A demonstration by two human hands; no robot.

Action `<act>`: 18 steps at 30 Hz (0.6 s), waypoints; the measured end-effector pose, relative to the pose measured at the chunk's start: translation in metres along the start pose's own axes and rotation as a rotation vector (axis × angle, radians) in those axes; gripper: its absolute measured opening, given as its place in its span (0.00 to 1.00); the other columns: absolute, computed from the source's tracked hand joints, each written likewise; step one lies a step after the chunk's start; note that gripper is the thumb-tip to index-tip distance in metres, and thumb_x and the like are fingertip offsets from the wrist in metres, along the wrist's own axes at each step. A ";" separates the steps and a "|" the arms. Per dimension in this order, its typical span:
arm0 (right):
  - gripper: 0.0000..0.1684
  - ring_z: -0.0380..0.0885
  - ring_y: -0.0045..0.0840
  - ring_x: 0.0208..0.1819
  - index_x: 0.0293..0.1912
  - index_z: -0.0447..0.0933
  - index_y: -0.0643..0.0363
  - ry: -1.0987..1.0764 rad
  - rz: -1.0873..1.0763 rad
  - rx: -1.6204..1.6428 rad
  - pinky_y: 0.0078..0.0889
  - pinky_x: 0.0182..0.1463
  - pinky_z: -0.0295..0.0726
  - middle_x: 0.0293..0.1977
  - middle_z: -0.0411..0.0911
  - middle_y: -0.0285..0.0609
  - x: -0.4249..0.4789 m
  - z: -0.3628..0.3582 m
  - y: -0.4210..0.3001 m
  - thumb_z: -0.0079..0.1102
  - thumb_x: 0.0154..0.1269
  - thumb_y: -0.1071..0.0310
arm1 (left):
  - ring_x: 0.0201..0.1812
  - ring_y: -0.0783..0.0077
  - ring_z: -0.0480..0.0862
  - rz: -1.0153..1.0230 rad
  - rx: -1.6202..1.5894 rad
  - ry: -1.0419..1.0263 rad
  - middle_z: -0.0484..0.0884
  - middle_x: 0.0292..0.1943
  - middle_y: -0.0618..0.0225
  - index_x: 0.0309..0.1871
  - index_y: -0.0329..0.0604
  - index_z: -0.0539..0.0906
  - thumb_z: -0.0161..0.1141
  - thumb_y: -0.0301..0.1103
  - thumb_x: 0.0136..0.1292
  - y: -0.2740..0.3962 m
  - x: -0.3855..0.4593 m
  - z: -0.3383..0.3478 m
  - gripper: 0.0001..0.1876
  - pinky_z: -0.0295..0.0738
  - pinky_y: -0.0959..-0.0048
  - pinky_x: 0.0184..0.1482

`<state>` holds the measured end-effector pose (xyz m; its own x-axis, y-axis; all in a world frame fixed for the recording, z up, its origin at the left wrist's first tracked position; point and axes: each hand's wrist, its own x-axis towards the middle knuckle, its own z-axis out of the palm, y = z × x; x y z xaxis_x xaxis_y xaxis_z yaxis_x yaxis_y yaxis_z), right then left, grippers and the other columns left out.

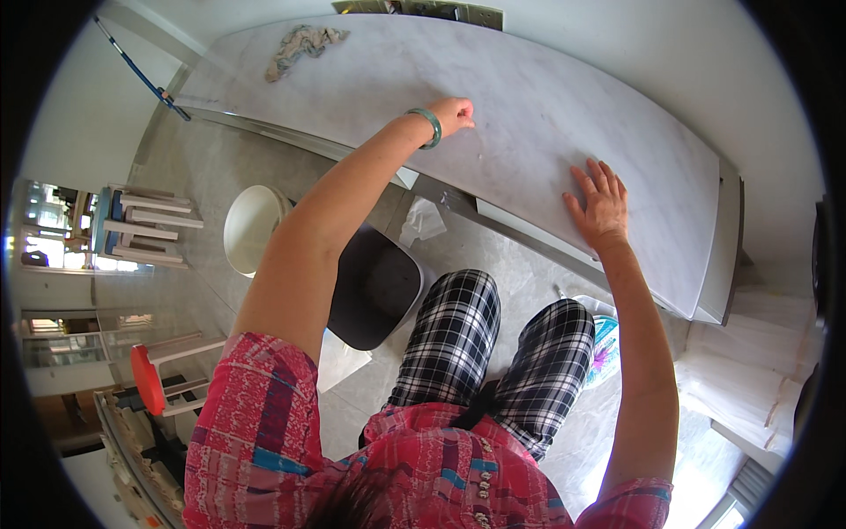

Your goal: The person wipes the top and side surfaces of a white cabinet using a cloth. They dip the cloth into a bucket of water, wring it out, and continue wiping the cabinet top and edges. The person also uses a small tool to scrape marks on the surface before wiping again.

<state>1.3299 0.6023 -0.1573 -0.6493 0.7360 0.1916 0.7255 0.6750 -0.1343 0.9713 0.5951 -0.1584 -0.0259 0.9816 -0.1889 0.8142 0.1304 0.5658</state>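
Observation:
Before me stretches a long white-grey marble-look countertop [529,125]. My left hand [455,116], below a green bangle [433,125] on the wrist, is held over its middle with the fingers curled in; whether anything small is between them cannot be told. My right hand [600,203] rests on the top near its front edge, palm down and fingers spread, holding nothing. Small specks lie on the surface between the two hands. A crumpled patterned cloth [301,49] lies at the far left of the top.
Below the counter's front edge are a white bucket [251,231], a dark-topped stool or bin [377,287], a plastic bag [423,221] and, by my right knee, a plastic tub [603,350]. Stacked stools [152,225], a red-seated stool [147,380] and a blue pole [135,69] stand left.

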 end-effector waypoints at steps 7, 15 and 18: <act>0.28 0.55 0.34 0.70 0.63 0.69 0.44 -0.008 0.017 -0.011 0.43 0.72 0.51 0.67 0.61 0.40 -0.001 0.001 0.001 0.52 0.65 0.48 | 0.28 0.69 0.73 -0.029 0.253 0.121 0.77 0.26 0.67 0.36 0.43 0.73 0.59 0.37 0.65 0.015 0.001 0.009 0.10 0.69 0.67 0.34; 0.27 0.55 0.34 0.70 0.62 0.70 0.44 0.020 -0.004 -0.016 0.43 0.72 0.52 0.67 0.62 0.40 -0.003 0.002 0.004 0.52 0.66 0.48 | 0.29 0.73 0.72 -0.021 -0.012 -0.095 0.75 0.26 0.71 0.36 0.43 0.72 0.57 0.37 0.66 0.010 -0.003 -0.005 0.09 0.68 0.68 0.34; 0.27 0.55 0.35 0.70 0.62 0.70 0.44 0.033 -0.014 -0.009 0.43 0.72 0.52 0.67 0.62 0.41 -0.002 0.002 0.001 0.52 0.66 0.48 | 0.29 0.69 0.73 -0.044 0.056 -0.053 0.76 0.26 0.68 0.36 0.43 0.72 0.57 0.38 0.66 0.011 -0.005 -0.003 0.09 0.69 0.67 0.34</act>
<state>1.3318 0.6017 -0.1599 -0.6517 0.7242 0.2254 0.7184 0.6847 -0.1228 0.9786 0.5924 -0.1484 -0.0328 0.9663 -0.2554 0.8440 0.1636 0.5107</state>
